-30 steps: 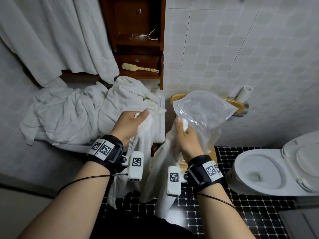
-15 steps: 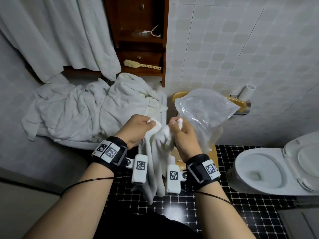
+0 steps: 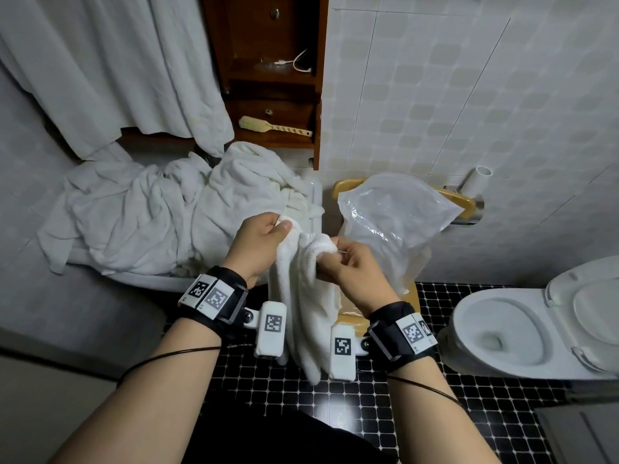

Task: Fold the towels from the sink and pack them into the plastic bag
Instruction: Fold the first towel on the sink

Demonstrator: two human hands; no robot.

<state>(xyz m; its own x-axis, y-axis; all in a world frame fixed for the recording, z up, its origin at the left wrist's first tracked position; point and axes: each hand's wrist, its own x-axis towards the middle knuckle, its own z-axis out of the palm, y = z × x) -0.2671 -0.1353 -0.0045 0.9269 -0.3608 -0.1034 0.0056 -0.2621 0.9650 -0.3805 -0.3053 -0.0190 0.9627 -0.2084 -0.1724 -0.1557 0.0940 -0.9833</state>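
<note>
**Between both hands, one white towel hangs at chest height**

Between the two wrists, a small white towel [image 3: 308, 296] hangs in loose folds, its upper edge bunched and its lower end dangling above the floor. The left hand [image 3: 259, 244] pinches one top corner, thumb pressed over the cloth against curled fingers. The right hand [image 3: 351, 267] grips the other end of the upper edge with its fingers curled round it, knuckles toward the camera. The two hands are close together, with the forearms reaching in from below. Each wrist carries a black band with printed square markers.

Just behind the right hand, the clear plastic bag [image 3: 395, 216] stands puffed up on a yellowish wooden seat [image 3: 348, 184]. To the left, more white towels [image 3: 150, 216] lie heaped over the sink [image 3: 157, 281]. Above them are a dark wooden cabinet [image 3: 268, 78] with a brush [image 3: 274, 127] on its shelf and a pale curtain [image 3: 100, 61]. A white toilet [image 3: 502, 329] sits at the right on the black mosaic floor [image 3: 469, 413], below a pale tiled wall [image 3: 469, 95].
</note>
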